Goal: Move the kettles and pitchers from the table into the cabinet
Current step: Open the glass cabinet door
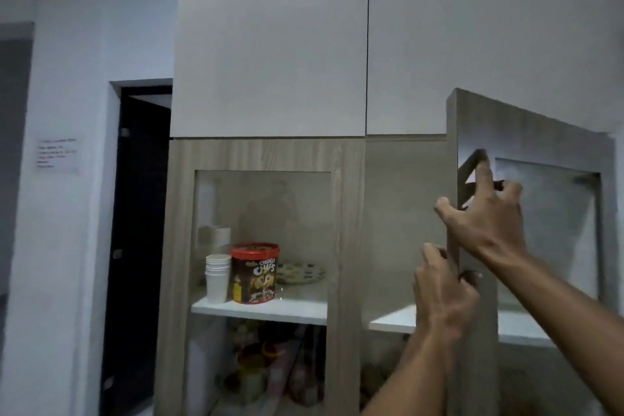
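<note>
No kettle or pitcher is in view. I face a wood-grain cabinet with glass-panelled doors. Its right door [540,145] stands swung out toward me. My left hand [442,290] grips the door's free edge low down, fingers curled round it. Higher up, my right hand [486,216] holds the same edge, with the thumb behind it and the spread fingers on the door's front. Behind the open door, a white shelf [388,322] shows bare.
The left glass door [344,213] is closed. Behind it are a stack of paper cups [217,277], a Choco Chips tub [255,273] and a patterned plate [300,272]. Blurred jars [256,365] fill the shelf below. White upper cabinets [270,44] hang above. A dark doorway [141,213] opens at left.
</note>
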Tool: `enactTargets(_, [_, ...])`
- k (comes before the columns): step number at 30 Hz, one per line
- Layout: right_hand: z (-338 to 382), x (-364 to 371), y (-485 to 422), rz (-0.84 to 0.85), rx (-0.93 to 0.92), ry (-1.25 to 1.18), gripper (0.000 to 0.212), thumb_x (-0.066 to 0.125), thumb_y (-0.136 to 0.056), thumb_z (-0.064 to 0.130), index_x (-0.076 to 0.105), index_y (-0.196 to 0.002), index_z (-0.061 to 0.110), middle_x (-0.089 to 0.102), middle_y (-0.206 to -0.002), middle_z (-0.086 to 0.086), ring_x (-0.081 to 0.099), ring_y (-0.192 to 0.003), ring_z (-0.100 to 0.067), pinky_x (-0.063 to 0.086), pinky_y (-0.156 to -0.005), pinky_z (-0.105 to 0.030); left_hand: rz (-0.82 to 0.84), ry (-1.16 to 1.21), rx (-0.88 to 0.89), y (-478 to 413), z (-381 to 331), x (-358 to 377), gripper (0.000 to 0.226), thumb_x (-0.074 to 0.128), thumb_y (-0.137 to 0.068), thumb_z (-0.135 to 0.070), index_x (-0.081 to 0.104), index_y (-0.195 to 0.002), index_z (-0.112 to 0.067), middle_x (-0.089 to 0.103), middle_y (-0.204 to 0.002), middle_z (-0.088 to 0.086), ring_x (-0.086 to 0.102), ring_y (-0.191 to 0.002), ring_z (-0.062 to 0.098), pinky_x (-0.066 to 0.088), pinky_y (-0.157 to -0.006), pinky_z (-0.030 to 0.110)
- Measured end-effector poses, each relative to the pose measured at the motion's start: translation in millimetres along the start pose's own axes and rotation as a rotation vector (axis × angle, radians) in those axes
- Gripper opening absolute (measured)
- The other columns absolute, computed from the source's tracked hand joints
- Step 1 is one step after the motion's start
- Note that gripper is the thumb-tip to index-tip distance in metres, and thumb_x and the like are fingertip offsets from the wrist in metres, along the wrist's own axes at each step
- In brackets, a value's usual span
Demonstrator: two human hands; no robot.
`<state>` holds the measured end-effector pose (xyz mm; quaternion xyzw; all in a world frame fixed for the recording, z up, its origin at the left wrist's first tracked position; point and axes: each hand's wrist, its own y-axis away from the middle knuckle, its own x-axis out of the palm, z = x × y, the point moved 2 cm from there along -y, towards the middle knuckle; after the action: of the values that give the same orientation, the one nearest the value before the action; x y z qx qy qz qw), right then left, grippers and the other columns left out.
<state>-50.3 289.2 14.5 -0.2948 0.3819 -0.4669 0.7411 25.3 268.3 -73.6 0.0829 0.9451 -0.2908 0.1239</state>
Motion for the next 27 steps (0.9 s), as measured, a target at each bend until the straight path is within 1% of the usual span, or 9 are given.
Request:
enactTargets(4, [-6,-98,22,-0.009,0.021,0.065,0.083,0.068,-0.079,0.035,0.03,-0.151,0.021,0.062,-0.103,-0.019,0.058,-0.092,-0.036,0.048,-0.088,-0.043,0.01,0.057,0.075,67,-45,35,0.026,0.069,-0.086,-0.025,0.045,-0.097,-0.026,0.062,-0.095,-0.005,0.063,-0.088,0.017,0.053,-0.082,0.032])
enactTargets(8, [-27,-179,31,-0.053,0.058,0.119,0.047,0.062,-0.078,0.029,0.054,-0.124,0.021,0.069,-0.101,-0.009,0.06,-0.095,-0.037,0.045,-0.084,-0.038,0.103,0.169,0.084,121,-76,86,0.032,0.07,-0.08,-0.028,0.055,-0.107,-0.022,0.068,-0.102,-0.002,0.066,-0.091,0.016,0.055,-0.082,0.03])
enactTargets(10, [-45,-214,32,-0.07,0.075,0.124,0.036,0.059,-0.078,0.028,0.057,-0.113,0.018,0.069,-0.094,-0.006,0.063,-0.092,-0.036,0.051,-0.084,-0.043,0.224,0.198,0.063,145,-84,119,0.054,0.071,-0.08,-0.032,0.05,-0.128,-0.02,0.066,-0.107,0.001,0.065,-0.093,0.016,0.057,-0.084,0.032])
enactTargets(12, [-67,-250,33,-0.1,0.081,0.116,0.021,0.059,-0.08,0.023,0.057,-0.099,0.014,0.064,-0.081,-0.002,0.061,-0.078,-0.03,0.05,-0.07,-0.039,0.384,0.192,0.06,167,-91,153,0.077,0.072,-0.079,-0.035,0.035,-0.145,-0.021,0.059,-0.122,0.003,0.061,-0.104,0.017,0.056,-0.089,0.03])
enactTargets(14, [-92,-285,32,-0.123,0.092,0.119,0.007,0.058,-0.083,0.016,0.055,-0.089,0.013,0.056,-0.071,0.001,0.053,-0.064,-0.021,0.04,-0.056,-0.029,0.529,0.15,0.062,182,-100,190,0.091,0.075,-0.076,-0.038,0.025,-0.151,-0.024,0.047,-0.139,0.005,0.053,-0.121,0.021,0.051,-0.1,0.034])
enactTargets(16, [-122,-320,31,-0.165,0.105,0.119,0.004,0.056,-0.084,0.015,0.053,-0.082,0.016,0.054,-0.068,0.002,0.049,-0.059,-0.018,0.038,-0.055,-0.029,0.648,0.077,0.074,197,-113,229,0.089,0.077,-0.075,-0.04,0.026,-0.147,-0.025,0.037,-0.142,0.004,0.047,-0.126,0.023,0.049,-0.104,0.038])
enactTargets(19, [-174,-370,25,-0.224,0.17,0.119,0.005,0.057,-0.089,0.019,0.06,-0.087,0.015,0.061,-0.072,0.0,0.056,-0.065,-0.022,0.046,-0.063,-0.034,0.686,0.005,0.028,218,-135,294,0.103,0.081,-0.073,-0.045,0.016,-0.151,-0.028,0.025,-0.145,0.0,0.041,-0.133,0.026,0.043,-0.109,0.037])
enactTargets(23, [-243,-428,-1,-0.227,0.263,0.117,0.019,0.062,-0.091,0.019,0.066,-0.106,0.008,0.069,-0.088,-0.005,0.067,-0.084,-0.028,0.05,-0.071,-0.032,0.603,0.014,0.01,239,-177,377,0.103,0.082,-0.071,-0.042,0.017,-0.149,-0.024,0.031,-0.145,0.002,0.045,-0.128,0.026,0.047,-0.107,0.039])
enactTargets(27, [-296,-464,-27,-0.227,0.327,0.136,0.021,0.06,-0.094,0.018,0.065,-0.11,0.006,0.067,-0.093,-0.007,0.06,-0.08,-0.024,0.038,-0.064,-0.026,0.513,-0.015,-0.034,245,-205,440,0.106,0.083,-0.075,-0.037,0.012,-0.153,-0.022,0.03,-0.15,0.005,0.04,-0.136,0.028,0.041,-0.111,0.038])
